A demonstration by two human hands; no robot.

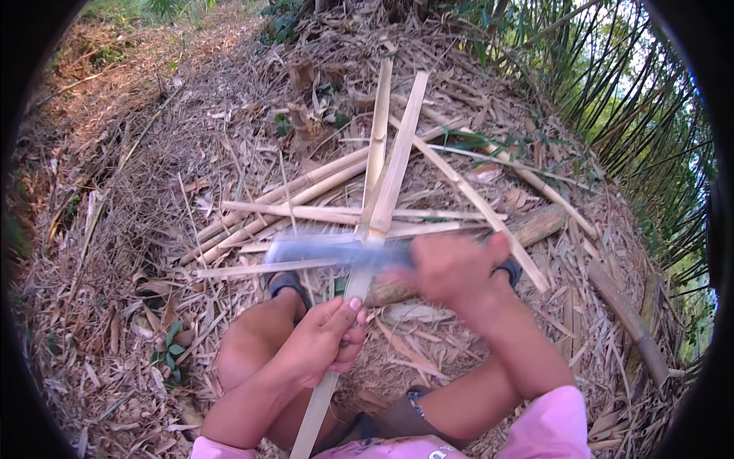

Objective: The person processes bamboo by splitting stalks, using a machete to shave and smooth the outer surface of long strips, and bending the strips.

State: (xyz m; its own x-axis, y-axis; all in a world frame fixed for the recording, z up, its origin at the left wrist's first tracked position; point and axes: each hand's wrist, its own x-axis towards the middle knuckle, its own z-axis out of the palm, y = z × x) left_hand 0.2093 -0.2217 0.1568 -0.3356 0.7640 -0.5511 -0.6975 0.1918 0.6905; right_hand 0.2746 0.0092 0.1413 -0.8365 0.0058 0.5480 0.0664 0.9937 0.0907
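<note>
Daylit ground (138, 229) strewn with dry leaves, bamboo thicket (642, 99) right

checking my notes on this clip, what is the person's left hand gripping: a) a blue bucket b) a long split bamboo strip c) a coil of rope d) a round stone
b: the left hand is closed round a long split bamboo strip, which runs up and away over the litter, while the right hand holds a blurred blade across it.

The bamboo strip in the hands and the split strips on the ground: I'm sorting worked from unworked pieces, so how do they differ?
The held bamboo strip is gripped by the left hand and runs away from the person; the loose strips lie flat, mostly crosswise. The blurred knife in the right hand crosses only the held one. Both are pale split bamboo.
</note>
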